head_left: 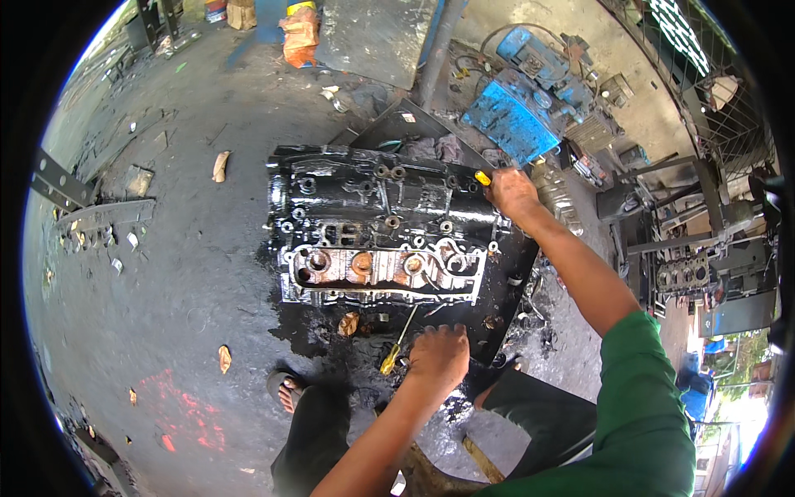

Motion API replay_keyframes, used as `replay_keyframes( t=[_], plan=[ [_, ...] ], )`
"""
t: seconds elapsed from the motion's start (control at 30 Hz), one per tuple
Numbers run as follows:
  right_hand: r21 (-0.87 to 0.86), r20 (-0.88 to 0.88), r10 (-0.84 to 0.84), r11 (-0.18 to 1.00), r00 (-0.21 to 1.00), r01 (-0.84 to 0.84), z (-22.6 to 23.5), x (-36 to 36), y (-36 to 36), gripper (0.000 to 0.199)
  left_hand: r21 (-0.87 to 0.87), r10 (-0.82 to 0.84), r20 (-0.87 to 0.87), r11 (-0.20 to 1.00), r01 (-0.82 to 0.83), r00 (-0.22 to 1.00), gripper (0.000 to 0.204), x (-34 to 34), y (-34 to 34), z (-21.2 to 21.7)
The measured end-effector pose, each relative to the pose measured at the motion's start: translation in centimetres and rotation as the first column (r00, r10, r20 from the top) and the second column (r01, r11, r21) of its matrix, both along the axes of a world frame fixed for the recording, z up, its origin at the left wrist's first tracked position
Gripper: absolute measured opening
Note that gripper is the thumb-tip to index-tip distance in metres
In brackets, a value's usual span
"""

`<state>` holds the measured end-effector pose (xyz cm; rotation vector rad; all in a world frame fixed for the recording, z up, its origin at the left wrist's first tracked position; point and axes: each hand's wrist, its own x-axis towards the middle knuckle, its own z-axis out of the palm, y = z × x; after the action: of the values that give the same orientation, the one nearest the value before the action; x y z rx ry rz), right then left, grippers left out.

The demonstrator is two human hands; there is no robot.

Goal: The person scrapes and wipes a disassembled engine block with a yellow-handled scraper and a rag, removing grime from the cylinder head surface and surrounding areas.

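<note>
A wet black engine block [339,186] lies on its side on the floor before me. Its near side has a pale, stained metal face with a row of round holes [362,263], some rusty. At the block's far right corner, my right hand [513,195] is closed around a tool; only a yellow end [483,177] sticks out, and its kind is hidden. My left hand [439,356] hovers low at the near side, its fingers curled, their tips turned away from view. Just left of it lies a screwdriver [389,359] with a yellow handle, shaft pointing at the block.
My sandalled foot [286,389] stands on the oily floor at the near left. A blue machine [513,116] sits at the far right, beside a metal post [437,54]. Dry leaves [220,166] and scraps litter the floor. Metal racks [691,207] line the right side.
</note>
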<state>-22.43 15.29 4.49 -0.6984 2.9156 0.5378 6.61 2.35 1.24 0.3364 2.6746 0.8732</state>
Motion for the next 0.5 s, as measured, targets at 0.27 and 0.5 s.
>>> replay_keyframes(
  t=[0.27,0.5],
  plan=[
    [0.117,-0.082,0.082,0.99,0.993,-0.072,2.7,-0.2,-2.1,0.019,0.019,0.06,0.025,0.998,-0.061,0.998,0.026,0.4,-1.8,1.0],
    [0.042,0.075,0.394,0.917,0.916,-0.398,2.3,1.7,1.9,0.04,0.031,0.029,0.075,0.999,-0.032,0.997,0.024,-0.4,-0.6,1.1]
  ],
)
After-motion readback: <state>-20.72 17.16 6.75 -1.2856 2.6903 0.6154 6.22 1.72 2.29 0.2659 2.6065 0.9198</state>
